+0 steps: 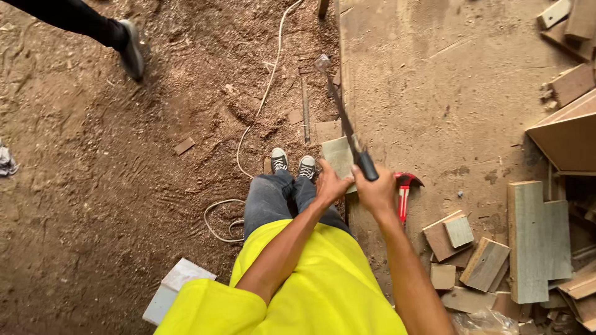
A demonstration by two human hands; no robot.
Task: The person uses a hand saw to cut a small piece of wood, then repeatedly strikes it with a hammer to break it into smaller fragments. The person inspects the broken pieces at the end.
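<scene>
My right hand [375, 191] grips the dark handle of a long thin-bladed tool [343, 118], whose blade points up and away over the edge of a wooden workbench [434, 93]. My left hand [329, 184] presses a small pale wooden piece [338, 155] that sticks out over the bench edge. The blade crosses just above that piece. A red-handled hammer [403, 189] lies on the bench right beside my right hand. My feet in dark sneakers [292, 162] stand on the floor below.
Several wood offcuts [484, 263] and boards [528, 239] lie on the bench at right. The sawdust floor [124, 186] holds a white cord [261, 105], a white block [174, 288] and another person's shoe [131, 49] at upper left.
</scene>
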